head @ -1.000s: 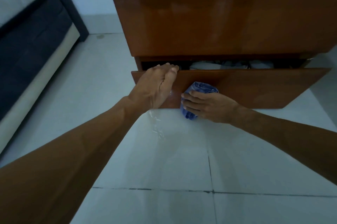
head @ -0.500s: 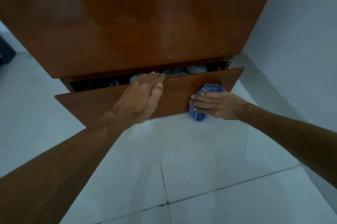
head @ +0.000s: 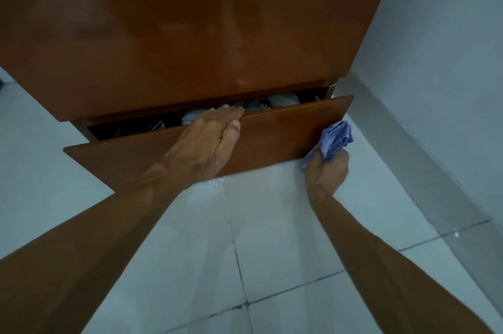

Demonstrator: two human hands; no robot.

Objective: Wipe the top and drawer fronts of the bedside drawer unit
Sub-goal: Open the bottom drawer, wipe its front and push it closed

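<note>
Bedside drawer unit (head: 190,34) stood on the tiled floor (head: 272,238) beside a grey wall (head: 435,48), its bottom drawer (head: 285,138) pulled partly out. The left hand (head: 206,143) gripped the drawer's top edge, fingers hooked over it and thumb against the front. The right hand (head: 326,167) was closed round a bunched blue cloth (head: 333,139) at the front's lower right corner.

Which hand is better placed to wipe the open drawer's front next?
The right hand: it grips the blue cloth at the right end of the drawer front. The left hand holds its top edge.
</note>
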